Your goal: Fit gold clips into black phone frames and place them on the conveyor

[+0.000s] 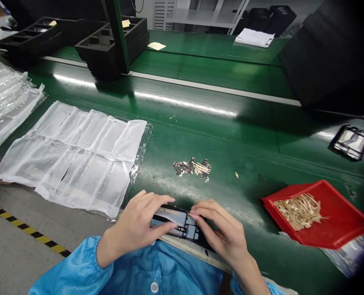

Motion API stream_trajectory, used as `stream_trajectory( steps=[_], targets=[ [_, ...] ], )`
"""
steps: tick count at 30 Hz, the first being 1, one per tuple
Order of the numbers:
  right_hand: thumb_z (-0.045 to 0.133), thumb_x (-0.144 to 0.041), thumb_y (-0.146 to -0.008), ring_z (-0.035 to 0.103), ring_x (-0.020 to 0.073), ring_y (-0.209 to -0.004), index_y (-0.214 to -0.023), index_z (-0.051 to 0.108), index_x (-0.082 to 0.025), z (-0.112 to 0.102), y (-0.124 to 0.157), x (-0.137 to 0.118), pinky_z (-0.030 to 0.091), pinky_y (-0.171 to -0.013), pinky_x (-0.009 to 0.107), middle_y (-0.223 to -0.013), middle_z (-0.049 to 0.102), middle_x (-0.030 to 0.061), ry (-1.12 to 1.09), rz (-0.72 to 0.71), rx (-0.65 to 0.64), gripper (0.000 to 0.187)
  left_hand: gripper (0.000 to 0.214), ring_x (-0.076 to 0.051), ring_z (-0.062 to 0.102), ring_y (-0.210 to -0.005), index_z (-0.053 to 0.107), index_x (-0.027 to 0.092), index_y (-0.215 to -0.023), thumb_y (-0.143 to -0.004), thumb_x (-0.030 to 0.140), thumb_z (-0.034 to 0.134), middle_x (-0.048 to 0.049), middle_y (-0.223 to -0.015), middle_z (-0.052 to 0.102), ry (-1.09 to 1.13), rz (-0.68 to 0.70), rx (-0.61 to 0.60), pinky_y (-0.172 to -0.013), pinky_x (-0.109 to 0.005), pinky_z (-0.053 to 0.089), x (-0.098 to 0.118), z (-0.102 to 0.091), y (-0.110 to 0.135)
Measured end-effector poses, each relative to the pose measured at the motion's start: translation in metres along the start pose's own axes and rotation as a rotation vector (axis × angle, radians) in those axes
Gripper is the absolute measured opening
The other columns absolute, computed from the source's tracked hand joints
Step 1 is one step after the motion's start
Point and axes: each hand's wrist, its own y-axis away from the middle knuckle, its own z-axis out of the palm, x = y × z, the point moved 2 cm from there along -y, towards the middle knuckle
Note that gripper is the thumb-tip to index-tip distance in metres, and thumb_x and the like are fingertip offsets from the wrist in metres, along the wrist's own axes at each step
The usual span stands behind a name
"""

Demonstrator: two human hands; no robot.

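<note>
A phone frame (186, 223), dark at the edges with pale blue-grey inner areas, lies at the table's near edge in front of me. My left hand (141, 223) grips its left end, with the thumb along the near side and the fingers on the far side. The fingertips of my right hand (220, 229) are pinched together over the frame's right part; whatever is between them is too small to make out. Just beyond the frame, a loose pile of small dark and gold-coloured strips (194, 167) sits on the green tabletop (231, 141).
To the right, a red scoop-shaped bin (338, 217) contains many thin tan strips. Farther right lies another frame-like part (352, 142). White-covered plastic trays (77, 151) occupy the left side. Black boxes (108, 45) stand at the back, beside a green post (117, 37).
</note>
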Motion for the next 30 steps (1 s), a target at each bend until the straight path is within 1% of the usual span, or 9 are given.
stream_trajectory(
  steps=[2, 4, 10, 14, 18, 23, 26, 28, 30],
  targets=[
    [0.067, 0.001, -0.095, 0.074, 0.0177, -0.086, -0.11, 0.07, -0.024, 0.0, 0.001, 0.001, 0.064, -0.075, 0.031, -0.097, 0.074, 0.0054, -0.03, -0.025, -0.014, 0.029, 0.021, -0.017, 0.073, -0.088, 0.061, 0.024, -0.121, -0.104, 0.03, 0.07, -0.0004, -0.104, 0.081, 0.033, -0.023, 0.144, -0.079, -0.036, 0.052, -0.003, 0.005, 0.0],
    [0.066, 0.001, -0.094, 0.073, 0.0178, -0.087, -0.111, 0.069, -0.024, 0.001, 0.003, 0.001, 0.063, -0.075, 0.031, -0.098, 0.074, 0.0058, -0.04, -0.022, -0.034, 0.03, 0.013, -0.017, 0.069, -0.086, 0.063, 0.025, -0.108, -0.101, 0.021, 0.073, 0.0019, -0.092, 0.08, 0.079, -0.046, 0.252, -0.078, -0.034, 0.051, -0.006, 0.011, 0.0],
    [0.068, 0.001, -0.095, 0.07, 0.016, -0.088, -0.108, 0.067, -0.023, 0.006, 0.008, -0.006, 0.06, -0.076, 0.03, -0.098, 0.072, 0.0055, -0.058, 0.055, -0.005, 0.028, 0.03, -0.017, 0.059, -0.086, 0.058, 0.025, -0.091, -0.09, 0.003, 0.078, 0.0078, -0.091, 0.087, 0.093, 0.002, 0.455, -0.084, -0.035, 0.048, -0.008, 0.022, 0.004],
    [0.071, -0.007, -0.097, 0.068, 0.0144, -0.083, -0.103, 0.068, -0.025, 0.015, 0.01, -0.004, 0.058, -0.073, 0.027, -0.093, 0.07, 0.0027, -0.195, 0.203, 0.04, 0.019, 0.03, -0.018, 0.056, -0.086, 0.064, 0.023, -0.083, -0.087, -0.004, 0.076, 0.0072, -0.091, 0.088, 0.06, 0.117, 0.562, -0.083, -0.037, 0.044, -0.011, 0.027, 0.01],
    [0.071, -0.015, -0.1, 0.069, 0.0141, -0.084, -0.105, 0.069, -0.027, 0.022, 0.016, 0.002, 0.058, -0.072, 0.025, -0.094, 0.07, 0.0022, -0.261, 0.303, 0.092, 0.013, 0.032, -0.019, 0.054, -0.088, 0.082, 0.027, -0.104, -0.097, 0.001, 0.066, 0.0032, -0.098, 0.088, -0.052, 0.21, 0.559, -0.084, -0.038, 0.04, -0.011, 0.029, 0.015],
    [0.072, -0.018, -0.1, 0.072, 0.017, -0.106, -0.134, 0.065, -0.028, 0.025, 0.025, 0.005, 0.062, -0.092, 0.028, -0.115, 0.076, 0.0053, -0.167, 0.194, -0.115, 0.036, 0.029, -0.02, 0.051, -0.088, 0.084, 0.024, -0.109, -0.102, 0.007, 0.061, -0.002, -0.098, 0.087, -0.086, 0.244, 0.53, -0.08, -0.035, 0.044, -0.014, 0.036, 0.021],
    [0.064, -0.014, -0.104, 0.073, 0.0161, -0.105, -0.136, 0.064, -0.026, 0.024, 0.026, 0.006, 0.063, -0.091, 0.027, -0.115, 0.078, 0.0054, -0.126, 0.125, -0.139, 0.034, 0.029, -0.02, 0.05, -0.088, 0.083, 0.026, -0.111, -0.101, 0.006, 0.064, -0.0014, -0.1, 0.087, -0.097, 0.264, 0.548, -0.078, -0.035, 0.045, -0.013, 0.037, 0.024],
    [0.058, -0.01, -0.106, 0.074, 0.0159, -0.102, -0.132, 0.066, -0.023, 0.021, 0.023, 0.005, 0.063, -0.088, 0.028, -0.112, 0.079, 0.0064, -0.102, 0.041, -0.125, 0.031, 0.03, -0.019, 0.054, -0.088, 0.08, 0.025, -0.12, -0.099, 0.006, 0.068, -0.0017, -0.102, 0.087, -0.02, 0.263, 0.478, -0.078, -0.033, 0.048, -0.012, 0.029, 0.023],
    [0.055, -0.01, -0.107, 0.074, 0.0174, -0.104, -0.132, 0.066, -0.018, 0.013, 0.018, 0.003, 0.063, -0.089, 0.03, -0.113, 0.08, 0.0096, -0.056, -0.096, -0.113, 0.028, 0.033, -0.019, 0.063, -0.097, 0.076, 0.024, -0.13, -0.097, 0.02, 0.078, -0.0045, -0.11, 0.086, 0.142, 0.179, 0.339, -0.086, -0.034, 0.054, -0.012, 0.013, 0.018]
  ],
)
